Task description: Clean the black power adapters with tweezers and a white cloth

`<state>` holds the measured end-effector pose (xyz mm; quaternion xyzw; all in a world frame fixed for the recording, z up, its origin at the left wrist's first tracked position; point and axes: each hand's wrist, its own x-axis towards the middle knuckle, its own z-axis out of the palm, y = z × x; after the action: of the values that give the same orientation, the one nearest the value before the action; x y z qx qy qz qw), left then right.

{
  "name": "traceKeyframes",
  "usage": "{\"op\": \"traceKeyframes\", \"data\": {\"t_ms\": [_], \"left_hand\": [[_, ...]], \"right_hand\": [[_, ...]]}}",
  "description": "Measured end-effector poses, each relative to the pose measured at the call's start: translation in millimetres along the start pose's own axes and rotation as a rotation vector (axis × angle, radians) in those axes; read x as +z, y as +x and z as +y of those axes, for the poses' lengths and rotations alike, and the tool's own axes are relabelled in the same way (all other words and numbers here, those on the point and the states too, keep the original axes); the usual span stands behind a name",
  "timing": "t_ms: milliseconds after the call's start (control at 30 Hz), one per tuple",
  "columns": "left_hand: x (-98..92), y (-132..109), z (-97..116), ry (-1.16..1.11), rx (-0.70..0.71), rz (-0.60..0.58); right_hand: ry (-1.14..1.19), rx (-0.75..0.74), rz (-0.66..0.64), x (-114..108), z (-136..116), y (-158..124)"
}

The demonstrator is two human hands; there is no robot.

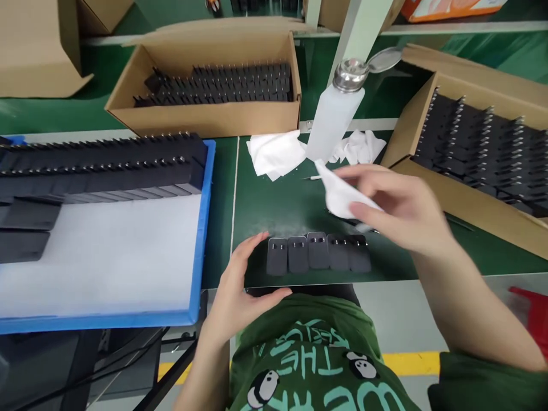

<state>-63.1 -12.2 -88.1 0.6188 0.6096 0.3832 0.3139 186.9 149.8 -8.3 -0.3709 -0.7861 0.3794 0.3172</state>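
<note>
Several black plug adapters (317, 253) stand side by side in a row near the front edge of the green table (282, 200). My left hand (240, 283) rests open at the left end of the row, fingers curved beside the first adapter. My right hand (402, 208) hovers just above the right end of the row, closed on a white wipe cloth (340, 191); it is slightly blurred by motion.
A white dispenser bottle (333, 117) with a metal top stands behind, among crumpled white cloths (276, 153). A blue tray (204, 228) with rows of black adapters and white foam lies left. Cardboard boxes (205, 117) of adapters sit behind and at right (475, 200).
</note>
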Motion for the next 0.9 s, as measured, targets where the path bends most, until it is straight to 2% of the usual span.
{"op": "traceKeyframes", "data": {"t_ms": [100, 167, 267, 333, 467, 533, 633, 767, 833, 900], "left_hand": [[4.4, 15.5, 4.3, 0.029, -0.016, -0.112], [7.4, 23.9, 6.1, 0.043, -0.011, -0.131], [11.9, 29.3, 6.7, 0.053, 0.008, -0.096], [15.6, 27.0, 4.7, 0.076, 0.004, -0.048], [28.6, 19.2, -9.0, 0.087, -0.054, 0.011], [34.9, 18.2, -16.0, 0.071, -0.087, 0.05], [39.5, 17.7, -20.2, 0.055, -0.08, 0.09], [40.0, 17.8, -21.0, 0.062, -0.048, 0.061], [38.9, 18.9, -21.0, 0.063, -0.049, 0.025], [36.7, 20.3, -19.8, 0.058, -0.058, -0.003]], "right_hand": [[0.047, 0.124, 0.303, -16.7, -3.9, -49.9], [0.047, 0.23, 0.459, -18.8, 0.6, -75.1], [0.126, 0.341, 0.559, -17.3, 11.4, -90.1], [0.184, 0.325, 0.616, -18.7, 16.2, -84.1], [0.081, 0.093, 0.705, -34.0, 16.8, -39.9], [-0.03, -0.006, 0.665, -45.5, 14.9, -6.1], [-0.198, -0.074, 0.606, -57.6, 11.5, 49.3], [-0.477, -0.107, 0.4, -51.7, 4.0, 105.4], [-0.607, -0.09, 0.282, -43.2, -1.0, 118.7], [-0.723, -0.056, 0.223, -35.7, -5.4, 124.0]]}}
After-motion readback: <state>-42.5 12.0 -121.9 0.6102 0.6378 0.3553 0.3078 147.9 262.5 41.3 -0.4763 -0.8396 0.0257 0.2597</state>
